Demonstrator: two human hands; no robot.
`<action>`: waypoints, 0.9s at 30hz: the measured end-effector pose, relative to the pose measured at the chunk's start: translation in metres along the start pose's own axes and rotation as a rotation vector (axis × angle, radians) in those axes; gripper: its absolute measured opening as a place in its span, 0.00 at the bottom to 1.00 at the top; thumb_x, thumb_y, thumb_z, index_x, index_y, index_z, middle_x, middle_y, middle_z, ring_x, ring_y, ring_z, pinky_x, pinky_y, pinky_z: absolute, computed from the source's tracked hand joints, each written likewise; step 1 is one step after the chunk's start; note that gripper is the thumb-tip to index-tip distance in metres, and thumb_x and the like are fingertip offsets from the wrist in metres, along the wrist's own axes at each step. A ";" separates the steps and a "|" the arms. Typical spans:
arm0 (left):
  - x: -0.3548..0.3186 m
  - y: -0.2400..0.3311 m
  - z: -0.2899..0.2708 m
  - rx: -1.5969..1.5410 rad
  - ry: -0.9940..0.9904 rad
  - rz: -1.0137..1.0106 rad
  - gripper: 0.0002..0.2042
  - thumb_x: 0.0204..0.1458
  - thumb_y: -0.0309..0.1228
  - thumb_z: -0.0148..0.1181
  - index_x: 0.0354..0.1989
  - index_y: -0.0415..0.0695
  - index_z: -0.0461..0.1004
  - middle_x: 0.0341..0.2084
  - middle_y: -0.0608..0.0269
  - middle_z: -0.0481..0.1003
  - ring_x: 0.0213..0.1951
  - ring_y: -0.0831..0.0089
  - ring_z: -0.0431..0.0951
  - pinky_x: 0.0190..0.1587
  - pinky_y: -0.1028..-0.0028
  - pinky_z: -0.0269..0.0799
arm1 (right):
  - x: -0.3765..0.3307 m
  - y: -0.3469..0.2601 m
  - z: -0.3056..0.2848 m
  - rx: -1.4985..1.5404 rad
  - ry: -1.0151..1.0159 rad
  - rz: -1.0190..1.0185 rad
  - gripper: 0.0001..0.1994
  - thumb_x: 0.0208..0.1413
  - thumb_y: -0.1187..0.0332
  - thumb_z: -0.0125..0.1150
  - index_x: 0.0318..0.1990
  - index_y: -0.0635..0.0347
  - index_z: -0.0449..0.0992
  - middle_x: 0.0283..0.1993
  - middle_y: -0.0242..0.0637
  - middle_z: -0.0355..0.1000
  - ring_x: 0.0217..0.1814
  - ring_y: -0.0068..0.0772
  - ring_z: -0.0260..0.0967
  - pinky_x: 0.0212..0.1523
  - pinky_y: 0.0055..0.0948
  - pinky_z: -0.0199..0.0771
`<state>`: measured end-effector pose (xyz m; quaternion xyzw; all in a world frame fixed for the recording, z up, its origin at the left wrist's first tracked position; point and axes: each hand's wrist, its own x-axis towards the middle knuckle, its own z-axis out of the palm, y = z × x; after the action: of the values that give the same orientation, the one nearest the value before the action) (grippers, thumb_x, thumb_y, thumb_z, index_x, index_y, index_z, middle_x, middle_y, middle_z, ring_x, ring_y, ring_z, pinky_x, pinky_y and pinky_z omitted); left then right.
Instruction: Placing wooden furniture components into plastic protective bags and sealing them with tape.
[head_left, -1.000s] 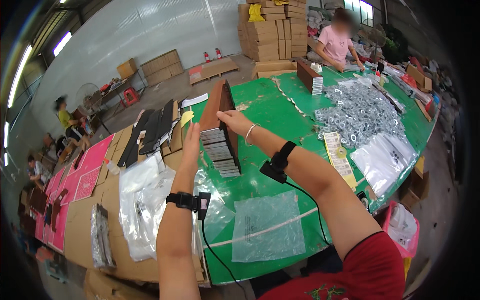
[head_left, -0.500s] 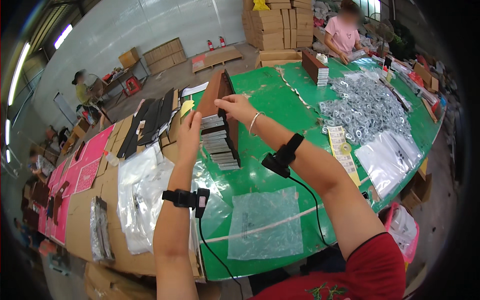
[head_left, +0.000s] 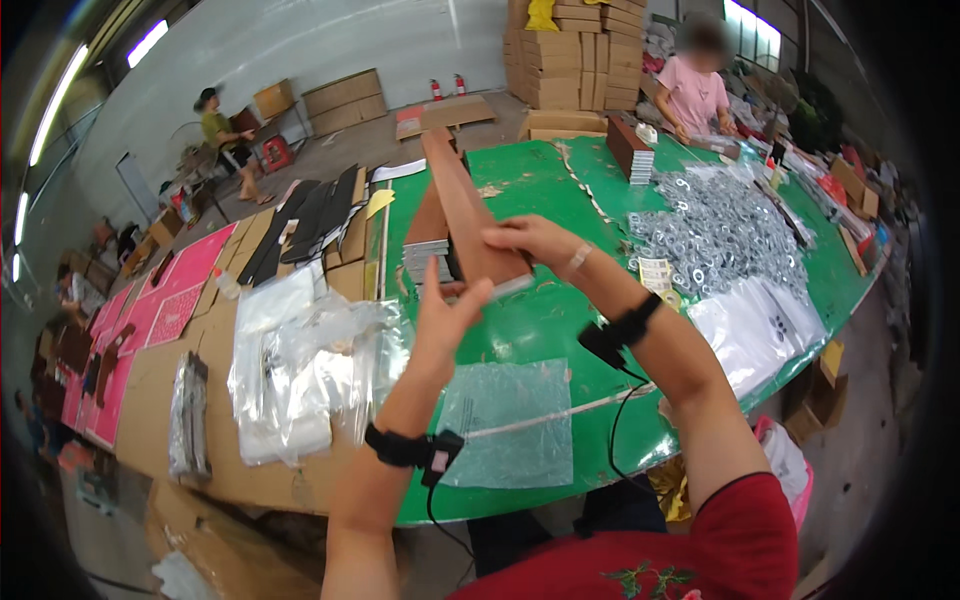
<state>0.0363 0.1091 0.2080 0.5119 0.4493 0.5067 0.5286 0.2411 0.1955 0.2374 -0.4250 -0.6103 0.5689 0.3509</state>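
A long flat brown board (head_left: pixel 462 205) is lifted at a slant over the green table (head_left: pixel 590 330). My right hand (head_left: pixel 543 242) grips its right edge close to the near end, thumb on top. At that near end, my left hand (head_left: pixel 445 315) has its thumb and forefinger spread apart. Its fingertips come close to the board's corner; whether they touch is unclear. Behind and to the left of the lifted board stands a stack of similar boards (head_left: pixel 425 255) with pale grey ends, partly covered by it. Nearer me lies a flat clear plastic bag (head_left: pixel 510 425).
Clear plastic bags (head_left: pixel 290 390) and dark strips (head_left: pixel 310 220) lie on cardboard at the left. To the right are a heap of metal rings (head_left: pixel 720 235), more bags (head_left: pixel 755 325) and another board stack (head_left: pixel 628 150). A person in pink (head_left: pixel 693 95) works at the far right.
One board has come off the stack and swung right and toward me in my right hand. My left hand has moved right and nearer. The person at the far left now stands more upright.
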 end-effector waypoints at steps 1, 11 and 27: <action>-0.019 -0.002 0.003 0.003 -0.085 -0.056 0.47 0.57 0.44 0.65 0.76 0.45 0.38 0.60 0.51 0.64 0.58 0.61 0.71 0.56 0.60 0.72 | -0.027 0.003 0.001 -0.037 0.014 -0.040 0.35 0.53 0.50 0.70 0.60 0.70 0.70 0.54 0.39 0.75 0.56 0.29 0.71 0.56 0.28 0.70; -0.131 -0.054 0.038 -0.513 -0.055 -0.213 0.32 0.54 0.39 0.68 0.64 0.45 0.61 0.52 0.62 0.72 0.53 0.70 0.75 0.54 0.67 0.74 | -0.218 0.055 0.022 -0.497 -0.277 -0.132 0.37 0.52 0.61 0.73 0.67 0.62 0.65 0.49 0.38 0.77 0.52 0.31 0.74 0.52 0.29 0.72; -0.211 -0.135 0.041 0.806 -0.071 0.318 0.36 0.51 0.39 0.68 0.68 0.44 0.61 0.62 0.59 0.68 0.62 0.60 0.69 0.67 0.56 0.59 | -0.224 0.113 0.032 -0.974 0.226 -0.412 0.39 0.34 0.60 0.78 0.58 0.60 0.69 0.55 0.45 0.70 0.58 0.52 0.65 0.60 0.43 0.63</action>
<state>0.0698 -0.0997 0.0677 0.7573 0.5083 0.3480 0.2167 0.3131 -0.0237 0.1339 -0.4686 -0.8327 0.0903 0.2809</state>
